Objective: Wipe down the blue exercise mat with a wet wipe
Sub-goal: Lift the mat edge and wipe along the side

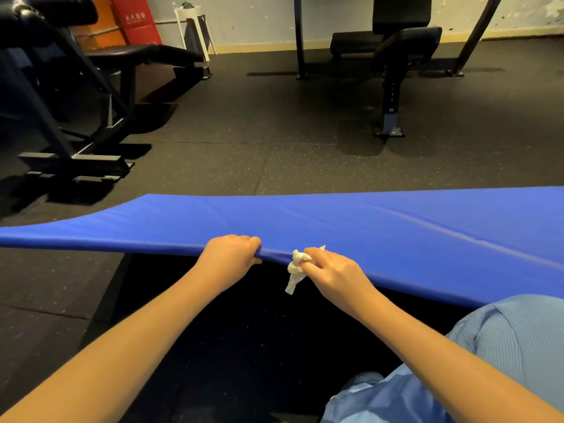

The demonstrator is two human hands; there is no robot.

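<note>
The blue exercise mat (pixel 351 221) stretches across the view, and its near edge is lifted off the dark floor. My left hand (pixel 230 254) grips that near edge, fingers curled over the top and thumb below. Just to its right, my right hand (pixel 332 274) pinches a crumpled white wet wipe (pixel 295 270) against the same edge. Part of the wipe hangs down below the mat.
A black weight bench (pixel 100 87) stands at the back left and another bench (pixel 393 56) at the back right, with a black post (pixel 300 38) between them. A white stool (pixel 195 29) and red and orange boards (pixel 134 22) stand by the wall. My blue-clad knee (pixel 503 346) is at the lower right.
</note>
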